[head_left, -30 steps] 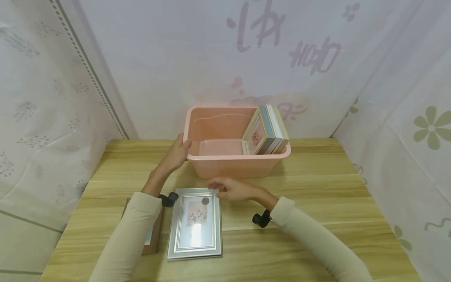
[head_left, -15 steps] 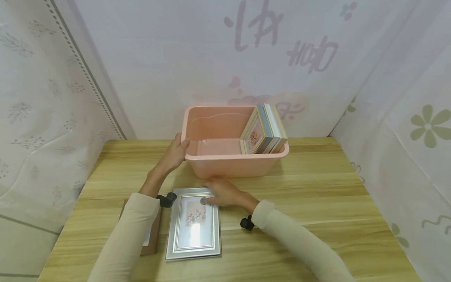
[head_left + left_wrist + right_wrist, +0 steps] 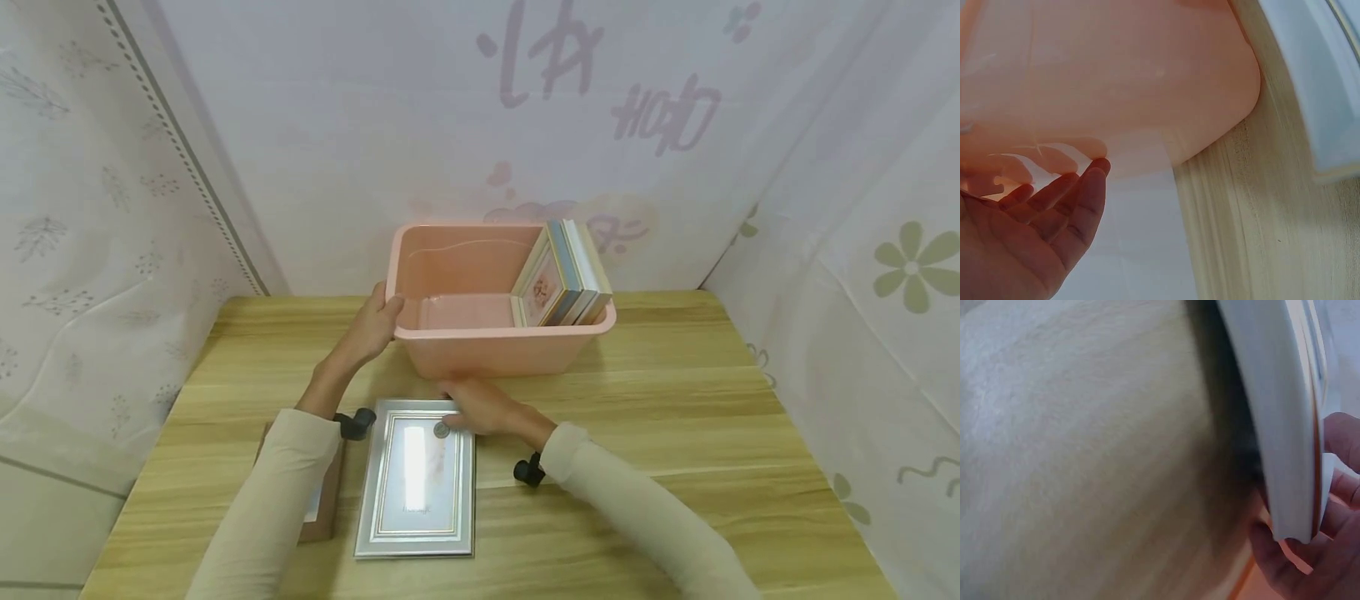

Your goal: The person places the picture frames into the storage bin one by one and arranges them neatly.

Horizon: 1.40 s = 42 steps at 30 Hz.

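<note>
Apparently the right hand point(image 3: 483, 407) pinches the silver frame point(image 3: 414, 483), while the left hand point(image 3: 372, 327) grips the pink tub point(image 3: 502, 354).

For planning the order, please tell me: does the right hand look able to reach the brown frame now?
Probably not easily: the right hand grips the silver frame, which is between, and the left sleeve hides much of the brown frame.
</note>
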Tool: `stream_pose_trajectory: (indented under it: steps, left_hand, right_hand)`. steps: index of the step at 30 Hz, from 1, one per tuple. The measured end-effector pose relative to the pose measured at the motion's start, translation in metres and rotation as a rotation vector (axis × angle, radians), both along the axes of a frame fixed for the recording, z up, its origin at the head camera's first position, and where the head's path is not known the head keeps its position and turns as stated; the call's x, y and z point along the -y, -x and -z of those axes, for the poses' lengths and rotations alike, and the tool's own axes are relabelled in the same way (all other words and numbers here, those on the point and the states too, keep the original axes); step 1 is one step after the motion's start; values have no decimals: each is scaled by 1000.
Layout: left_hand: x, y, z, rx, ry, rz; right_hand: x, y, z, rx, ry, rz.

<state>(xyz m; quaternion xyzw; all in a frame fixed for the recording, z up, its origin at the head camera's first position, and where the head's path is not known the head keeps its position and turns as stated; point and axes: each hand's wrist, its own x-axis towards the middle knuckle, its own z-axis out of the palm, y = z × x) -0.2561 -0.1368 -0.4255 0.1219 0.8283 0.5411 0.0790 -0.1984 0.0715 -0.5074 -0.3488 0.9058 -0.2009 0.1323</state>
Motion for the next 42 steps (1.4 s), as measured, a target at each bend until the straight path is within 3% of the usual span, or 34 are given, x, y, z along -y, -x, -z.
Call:
stream_pose_trajectory:
  steps: [10,16,25,30,33,36,42]
  left_hand:
    - [0,-1,-3,17,22,-10]
    - [0,1,-1,30,25,-7]
    - [0,1,-1,21,39,-19]
    - [0,0,-1,3,18,-12]
    - [0,0,0,10,14,-13]
    - [0,0,0,17,6,-12]
    - [-1,2,1,-9,5,-25]
  right_hand:
    - [-39,6,-13,379,256,-81]
    - [-55,9,-21,407,333,-142]
    - [-75,2,-47,544,375,-93]
    - [-87,0,-75,503,380,-123]
    - [-95,0,-98,397,348,-165]
    - [-104,0,-125,346,344,-177]
    - [-127,5,-178,433,416,-71]
